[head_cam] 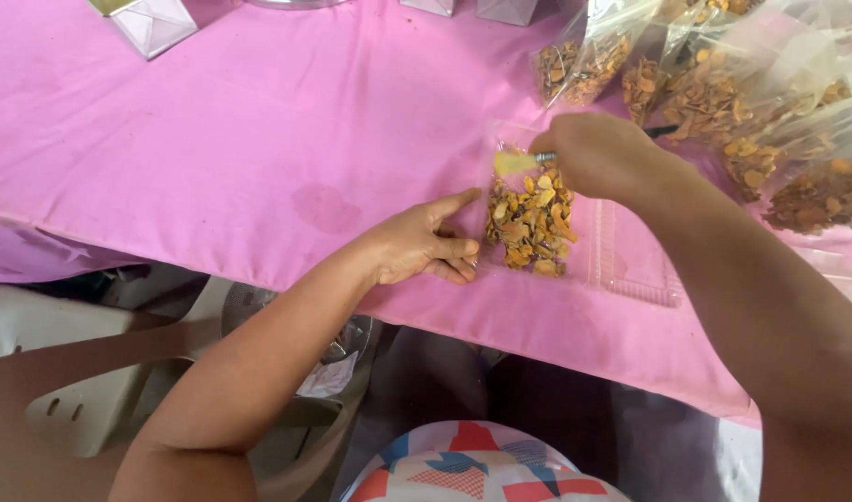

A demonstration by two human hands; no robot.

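Note:
A clear plastic bag of dried orange-yellow slices [532, 221] lies flat on the pink tablecloth [259, 139] near its front edge. My left hand [421, 246] rests on the cloth and presses the bag's left side with its fingers. My right hand [593, 153] is over the top of the bag, closed on a small brush [517, 163] with a yellowish tip and a dark handle. The brush tip touches the bag's upper edge.
Several filled clear bags of the same dried slices [723, 102] are piled at the back right. An empty clear bag [630, 260] lies right of the one I hold. Pale folded boxes [152, 23] stand along the far edge. A plastic chair [82, 372] sits below the table.

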